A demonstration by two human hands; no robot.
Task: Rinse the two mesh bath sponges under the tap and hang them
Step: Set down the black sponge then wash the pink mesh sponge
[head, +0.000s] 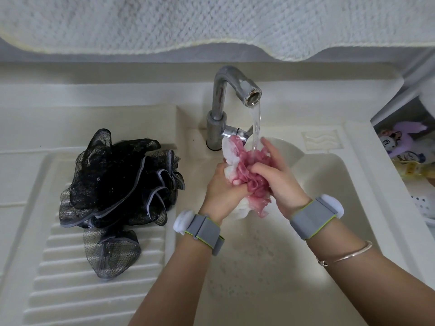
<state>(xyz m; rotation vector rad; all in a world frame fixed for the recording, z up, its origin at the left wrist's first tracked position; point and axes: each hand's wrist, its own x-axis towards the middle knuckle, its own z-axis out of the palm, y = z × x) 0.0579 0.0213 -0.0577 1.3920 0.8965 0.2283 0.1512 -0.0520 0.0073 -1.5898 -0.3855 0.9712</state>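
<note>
A pink and white mesh sponge (244,171) is bunched between both my hands under the running water from the chrome tap (221,97). My left hand (223,188) grips its lower left part with curled fingers. My right hand (277,177) squeezes it from the right, thumb pressed into the pink mesh. A black mesh sponge with grey edging (117,191) lies apart on the ribbed washboard (70,278) to the left, touched by neither hand.
The cream sink basin (317,184) lies below my hands. A white textured towel (211,22) hangs along the top. At the right edge a shelf holds a purple toy (404,137) and a white perforated basket (423,205).
</note>
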